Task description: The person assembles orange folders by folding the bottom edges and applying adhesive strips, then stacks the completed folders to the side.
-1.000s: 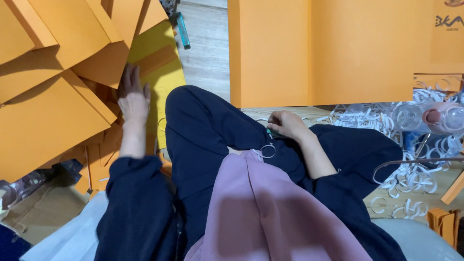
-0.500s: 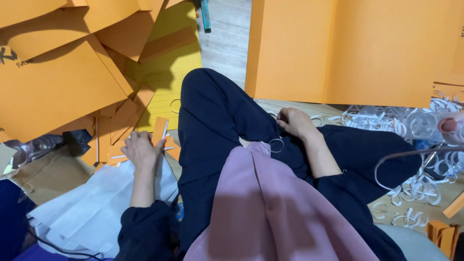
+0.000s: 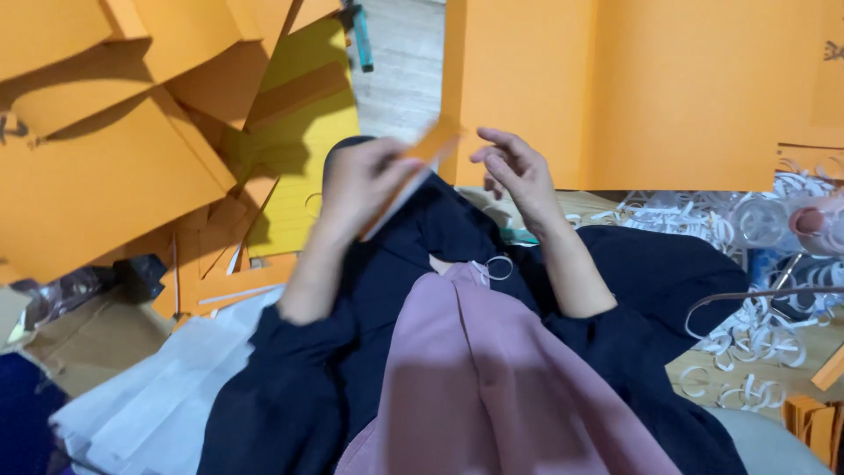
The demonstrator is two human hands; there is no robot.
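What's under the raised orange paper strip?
Below the orange paper strip, held by the left hand, lies the dark navy trouser knee. The strip's lower end is blurred; the floor beneath the leg is covered.

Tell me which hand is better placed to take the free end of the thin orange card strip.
Right, probably. The left hand already holds the thin orange card strip raised over the lap, blurred, while the right hand looks empty, fingers spread, apart from the strip's upper end and close beside it.
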